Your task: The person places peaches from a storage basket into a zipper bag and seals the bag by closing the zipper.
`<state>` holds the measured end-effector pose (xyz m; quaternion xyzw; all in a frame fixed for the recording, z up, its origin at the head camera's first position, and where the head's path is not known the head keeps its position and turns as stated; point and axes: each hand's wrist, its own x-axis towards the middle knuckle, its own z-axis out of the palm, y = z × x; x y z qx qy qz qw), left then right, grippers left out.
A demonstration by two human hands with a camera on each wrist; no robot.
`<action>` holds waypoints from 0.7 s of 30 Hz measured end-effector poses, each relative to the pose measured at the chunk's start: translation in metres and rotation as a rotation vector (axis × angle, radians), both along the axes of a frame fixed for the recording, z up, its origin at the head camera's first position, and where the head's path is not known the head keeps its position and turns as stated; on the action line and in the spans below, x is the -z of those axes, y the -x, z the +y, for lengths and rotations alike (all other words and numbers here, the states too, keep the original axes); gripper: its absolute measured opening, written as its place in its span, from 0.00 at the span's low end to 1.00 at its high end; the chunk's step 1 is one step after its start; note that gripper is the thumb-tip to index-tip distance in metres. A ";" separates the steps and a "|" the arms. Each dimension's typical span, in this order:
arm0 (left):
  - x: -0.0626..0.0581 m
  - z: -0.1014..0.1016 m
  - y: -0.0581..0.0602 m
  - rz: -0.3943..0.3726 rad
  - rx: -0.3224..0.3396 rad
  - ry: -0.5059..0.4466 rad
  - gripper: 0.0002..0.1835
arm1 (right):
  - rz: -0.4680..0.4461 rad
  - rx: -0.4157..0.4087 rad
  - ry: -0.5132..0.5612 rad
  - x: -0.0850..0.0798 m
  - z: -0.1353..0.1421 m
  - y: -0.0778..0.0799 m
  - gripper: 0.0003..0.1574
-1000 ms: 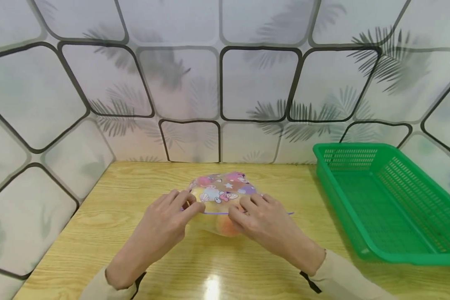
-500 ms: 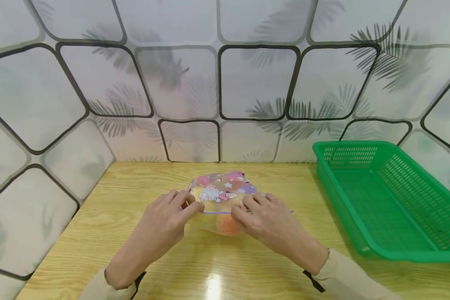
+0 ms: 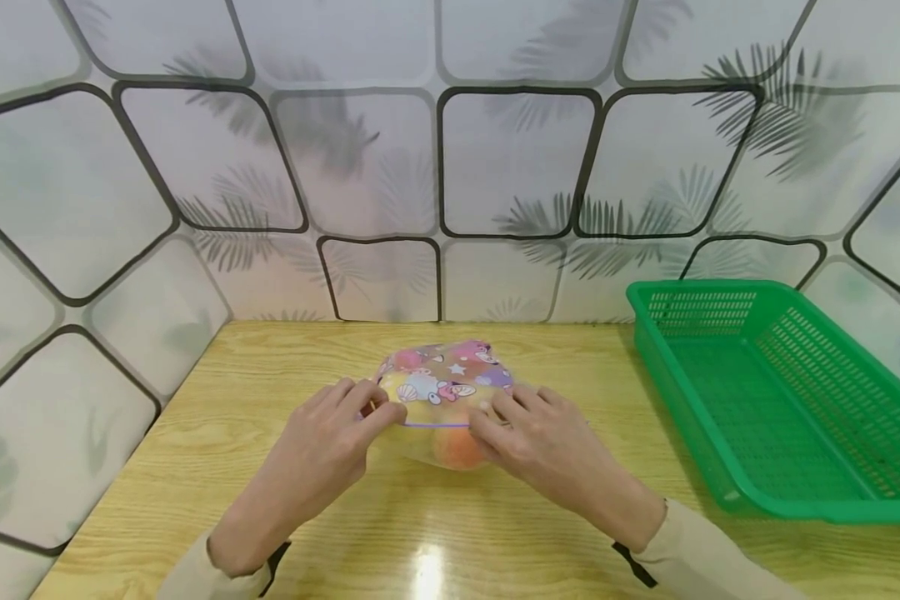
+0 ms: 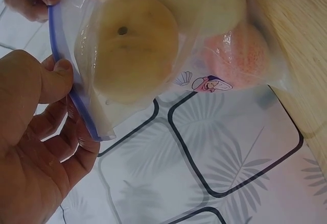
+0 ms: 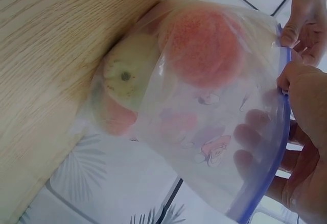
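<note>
A clear zip bag (image 3: 438, 379) with a printed cartoon pattern sits at the middle of the table, holding several round fruits that look like peaches. Pale yellow fruit (image 4: 135, 50) with a dark stem hollow shows in the left wrist view; a pink fruit (image 5: 204, 48) shows in the right wrist view. My left hand (image 3: 330, 437) pinches the purple zip strip (image 4: 57, 40) near its left end, between thumb and fingers. Farther right along the strip, my right hand (image 3: 543, 437) pinches it too, thumb on one side and fingertips visible through the film.
A green plastic basket (image 3: 690, 400) with perforated sides stands on the right of the wooden table (image 3: 270, 350). Behind the table and along its left side rises a white covering (image 3: 517, 167) with a dark-lined, leafy pattern.
My right hand has slid slightly right along the zip strip, widening the gap between the hands. My left hand has stayed nearly still, and the bag has kept its place.
</note>
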<state>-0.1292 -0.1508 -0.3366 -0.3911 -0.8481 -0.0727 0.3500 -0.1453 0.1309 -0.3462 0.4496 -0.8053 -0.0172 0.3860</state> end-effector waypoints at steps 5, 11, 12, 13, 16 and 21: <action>0.000 -0.001 0.000 -0.013 0.002 -0.006 0.28 | -0.008 -0.004 0.012 0.001 0.004 -0.001 0.27; 0.001 -0.001 -0.001 -0.013 0.011 -0.012 0.28 | -0.030 0.001 0.007 0.002 0.007 -0.003 0.27; 0.001 -0.001 -0.001 -0.012 0.013 -0.014 0.28 | -0.030 0.001 0.008 0.002 0.007 -0.003 0.27; 0.001 -0.001 -0.001 -0.011 0.014 -0.015 0.28 | -0.028 0.000 0.010 0.001 0.007 -0.003 0.27; 0.001 -0.001 0.000 -0.010 0.017 -0.017 0.28 | -0.022 -0.006 0.016 0.001 0.008 -0.003 0.26; 0.000 -0.002 0.001 -0.016 0.019 -0.018 0.29 | -0.004 0.004 0.022 0.001 0.010 -0.001 0.25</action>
